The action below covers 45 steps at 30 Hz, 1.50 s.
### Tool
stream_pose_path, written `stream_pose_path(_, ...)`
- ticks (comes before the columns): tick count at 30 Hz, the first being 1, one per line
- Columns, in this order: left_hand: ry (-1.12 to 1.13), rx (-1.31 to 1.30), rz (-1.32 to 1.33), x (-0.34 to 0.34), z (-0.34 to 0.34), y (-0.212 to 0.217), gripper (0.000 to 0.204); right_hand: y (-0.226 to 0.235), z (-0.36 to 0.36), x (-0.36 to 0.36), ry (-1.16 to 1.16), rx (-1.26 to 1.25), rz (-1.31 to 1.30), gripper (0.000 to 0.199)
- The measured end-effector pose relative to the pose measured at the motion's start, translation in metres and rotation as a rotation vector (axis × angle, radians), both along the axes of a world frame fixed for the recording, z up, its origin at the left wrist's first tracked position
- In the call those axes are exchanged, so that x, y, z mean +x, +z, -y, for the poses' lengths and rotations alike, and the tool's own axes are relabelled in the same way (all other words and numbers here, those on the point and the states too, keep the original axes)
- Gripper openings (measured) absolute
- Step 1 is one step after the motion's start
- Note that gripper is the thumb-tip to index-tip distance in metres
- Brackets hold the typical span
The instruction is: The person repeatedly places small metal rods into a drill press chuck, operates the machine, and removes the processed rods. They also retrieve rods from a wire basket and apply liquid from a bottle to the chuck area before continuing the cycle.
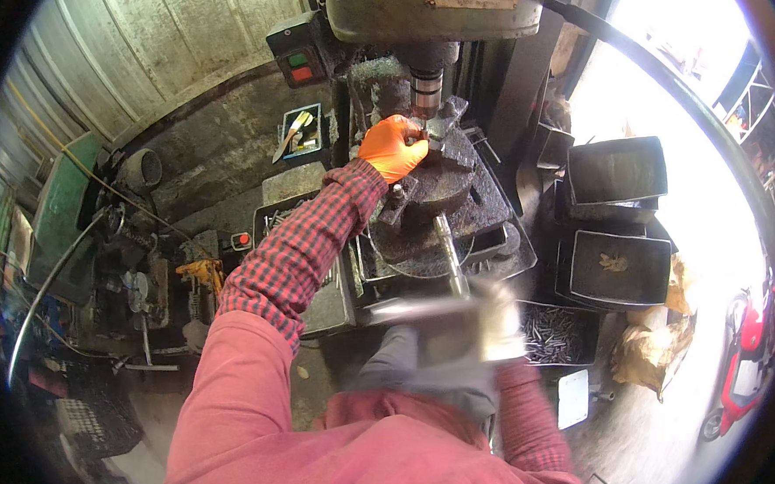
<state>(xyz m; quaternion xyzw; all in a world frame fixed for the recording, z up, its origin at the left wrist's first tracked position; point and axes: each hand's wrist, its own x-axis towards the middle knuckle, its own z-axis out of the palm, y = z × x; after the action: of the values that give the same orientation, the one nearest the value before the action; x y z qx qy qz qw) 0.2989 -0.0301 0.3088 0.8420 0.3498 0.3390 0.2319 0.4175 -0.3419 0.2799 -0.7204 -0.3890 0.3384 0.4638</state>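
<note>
My left hand (393,150), in an orange glove, reaches to the metal vise (453,155) on the drill press table. Its fingers are closed at the jaws, just below the drill chuck (427,86). Whatever they pinch is too small and hidden to name. A bright metal vise handle (450,252) sticks out from the vise toward me. Near its lower end my right hand (500,317) is smeared by motion, in what looks like a pale glove. A blurred, flat, greyish shape (422,310) lies beside it; I cannot make out whether the hand holds it.
A switch box (297,58) with green and red buttons hangs left of the drill head. A brush (292,135) lies on a small blue tray. On the right, black bins (616,170) are stacked above a tray of metal pins (552,334). Another machine (149,289) stands left.
</note>
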Motion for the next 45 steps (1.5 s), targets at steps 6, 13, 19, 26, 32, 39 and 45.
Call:
stream_pose_path(6, 0.003, -0.028, -0.010, 0.000, -0.002, 0.001, 0.026, 0.054, 0.017, -0.074, 0.875, -0.064, -0.596, 0.055)
stream_pose_path(13, -0.007, -0.052, 0.016, 0.001, -0.004, -0.001, 0.027, 0.142, 0.018, 0.021, 0.325, 0.419, 1.177, 0.053)
stream_pose_path(19, -0.015, -0.080, 0.004, -0.002, 0.004, 0.008, 0.039, 0.065, -0.011, 0.016, -0.043, 0.516, 1.457, 0.049)
stream_pose_path(26, 0.131, 0.011, 0.176, -0.080, 0.004, -0.006, 0.047, 0.093, 0.000, 0.006, -0.052, 0.477, 1.268, 0.047)
stream_pose_path(32, 0.521, -0.003, 0.569, -0.172, -0.028, -0.060, 0.042, 0.130, -0.010, 0.058, -0.051, 0.035, 1.448, 0.050)
stream_pose_path(39, 0.703, -0.179, 0.116, -0.216, -0.061, -0.083, 0.069, 0.060, -0.022, 0.123, 0.071, -0.293, 0.986, 0.059)
stream_pose_path(45, 0.520, -0.286, 0.307, -0.221, -0.101, -0.101, 0.045, 0.044, -0.018, 0.137, 0.022, -0.355, 0.962, 0.054)
